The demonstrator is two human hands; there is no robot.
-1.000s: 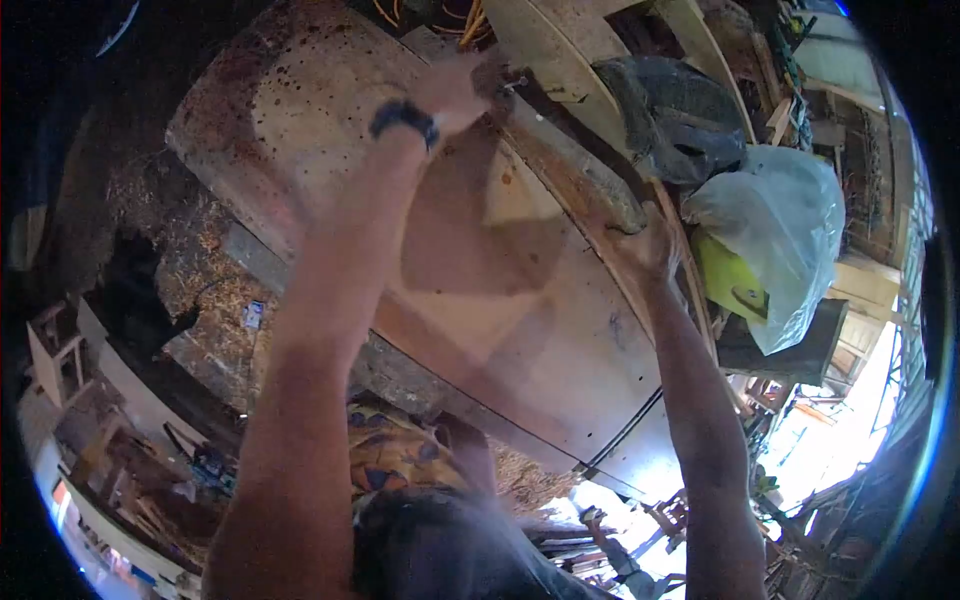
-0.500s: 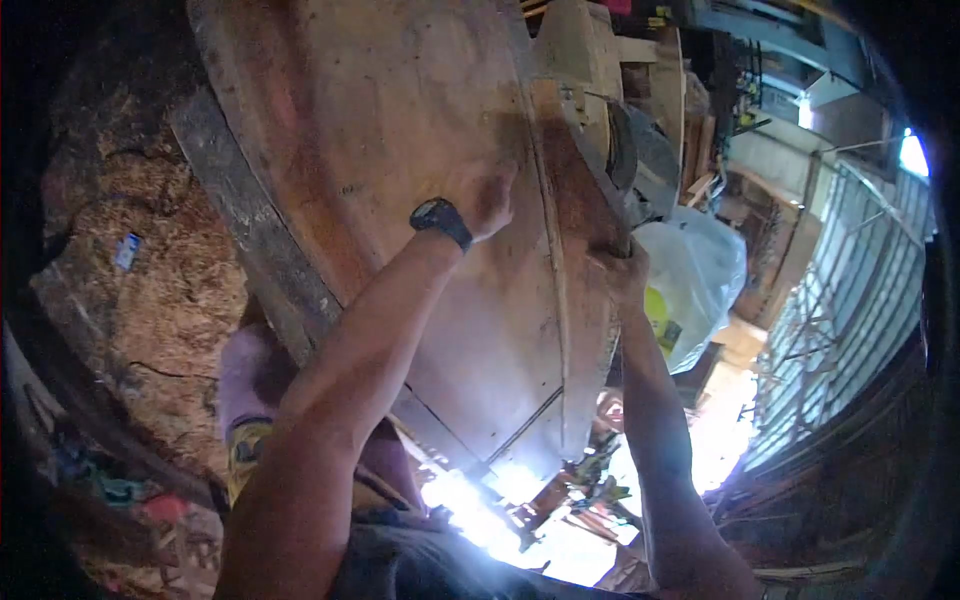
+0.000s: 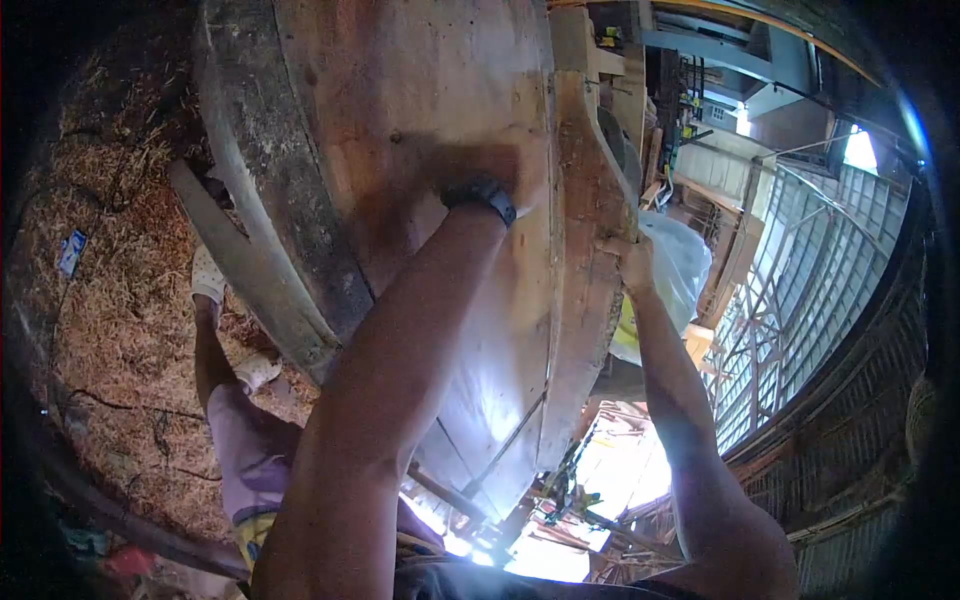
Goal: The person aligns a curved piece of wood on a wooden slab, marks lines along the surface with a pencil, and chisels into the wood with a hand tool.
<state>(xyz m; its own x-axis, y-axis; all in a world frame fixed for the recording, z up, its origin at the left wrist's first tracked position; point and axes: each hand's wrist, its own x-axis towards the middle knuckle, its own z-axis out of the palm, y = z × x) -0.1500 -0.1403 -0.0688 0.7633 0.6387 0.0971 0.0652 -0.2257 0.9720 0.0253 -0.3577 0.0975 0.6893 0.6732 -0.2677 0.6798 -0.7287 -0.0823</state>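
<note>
A broad wooden surface of joined planks (image 3: 400, 90) fills the middle of the head view, with long seams running along it. My left hand (image 3: 505, 165), with a dark watch (image 3: 480, 192) on the wrist, is on or just over this surface; it is shadowed and blurred, and its fingers cannot be made out. On the right, my right hand (image 3: 632, 262) is closed over the edge of a brown curved plank (image 3: 578, 190) that runs beside the broad surface. Whether my left hand holds anything is hidden.
Wood shavings (image 3: 120, 330) cover the ground at left, with a small blue packet (image 3: 71, 252). A weathered curved beam (image 3: 270, 130) borders the planks. A clear plastic bag (image 3: 680, 260) hangs beyond the right edge, before a corrugated metal wall (image 3: 820, 270).
The view has shifted, so the weathered beam and my legs show more at left. My left hand has moved up along the planks. My right hand stays at the plank's edge.
</note>
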